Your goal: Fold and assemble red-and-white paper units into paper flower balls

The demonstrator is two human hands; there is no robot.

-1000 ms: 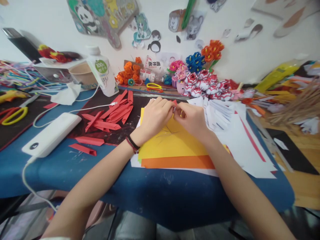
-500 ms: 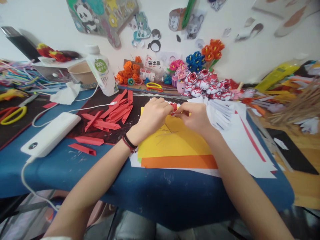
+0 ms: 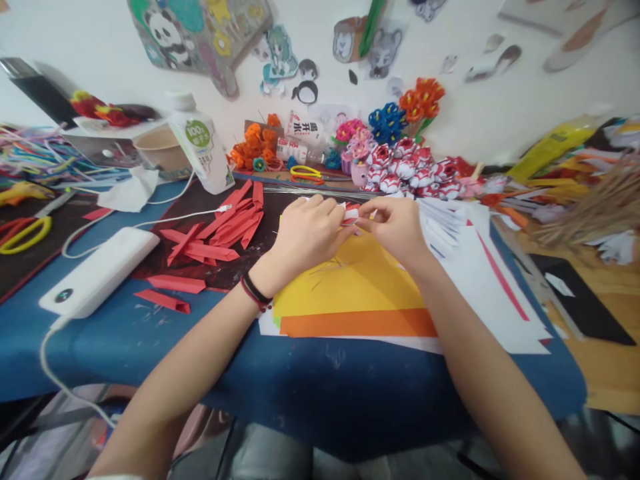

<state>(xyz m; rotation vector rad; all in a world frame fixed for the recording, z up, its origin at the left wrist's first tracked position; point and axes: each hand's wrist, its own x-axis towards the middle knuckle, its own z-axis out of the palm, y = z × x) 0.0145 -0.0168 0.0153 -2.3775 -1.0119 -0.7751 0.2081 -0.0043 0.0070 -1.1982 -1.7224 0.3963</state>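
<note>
Over the yellow sheet [image 3: 350,290], near its far edge, a small red and white piece [image 3: 351,214] sits between the two hands. It is to the right of the left hand [image 3: 309,230] and to the left of the right hand [image 3: 397,230], so it is in the gap where the fingertips meet. Both hands are very near it, and neither one is clearly nearer. The left hand's fingers bend down together and look clamped on the left end. The right hand's thumb and first finger come close at the other end, with a little gap behind their tips. I can't tell if those tips pinch the piece or only touch it.

The white part that shows seems to run from side to side, from one hand to the other. Fingers hide the rest, so I can't be sure which way the whole piece is longest.

Thin wires [image 3: 327,268] lie on the yellow sheet, just below the hands. Well to the left is a pile of folded red strips [image 3: 230,230]. White paper [image 3: 490,293] lies just past the right hand.
</note>
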